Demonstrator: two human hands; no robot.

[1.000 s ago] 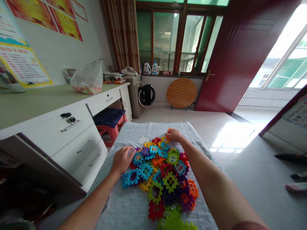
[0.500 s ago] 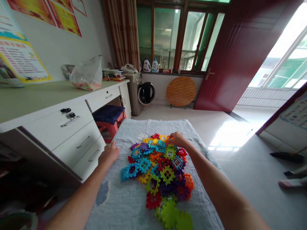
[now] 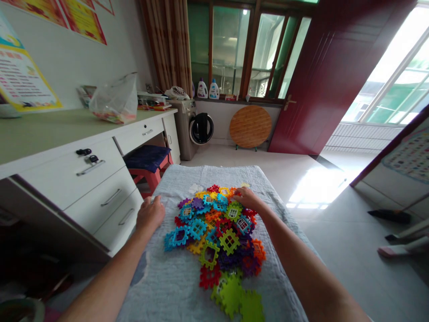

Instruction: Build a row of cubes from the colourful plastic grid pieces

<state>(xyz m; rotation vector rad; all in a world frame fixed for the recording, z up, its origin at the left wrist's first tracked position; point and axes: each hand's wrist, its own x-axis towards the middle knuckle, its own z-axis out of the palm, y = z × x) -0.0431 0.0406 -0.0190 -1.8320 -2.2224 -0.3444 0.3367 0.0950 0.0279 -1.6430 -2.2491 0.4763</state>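
Note:
A loose heap of interlocking plastic blocks [image 3: 212, 219], flat and toothed, in blue, green, red, yellow, orange and purple, lies on a cloth-covered table [image 3: 161, 277]. Many have window-shaped openings. My right hand [image 3: 248, 198] is at the heap's far right edge, fingers bent down and closed at an orange block [image 3: 232, 192]; its fingertips are partly hidden. Left of the heap, my left hand [image 3: 150, 213] hovers over or rests at the table's left edge. Its fingers are loosely bent and apart, with nothing seen in them. Solid green blocks [image 3: 252, 306] lie at the near end.
A white desk [image 3: 67, 127] with drawers stands at left, bearing a plastic bag [image 3: 115, 100]. Beyond it are a stool [image 3: 147, 158] and a washing machine [image 3: 184, 129]. A round wooden tabletop [image 3: 250, 126] leans under the window, beside a red door [image 3: 321, 80].
The whole view has shifted slightly to the right. My left hand's fingers have bent more. My right hand stays at the far right edge of the heap, its fingers slightly lower.

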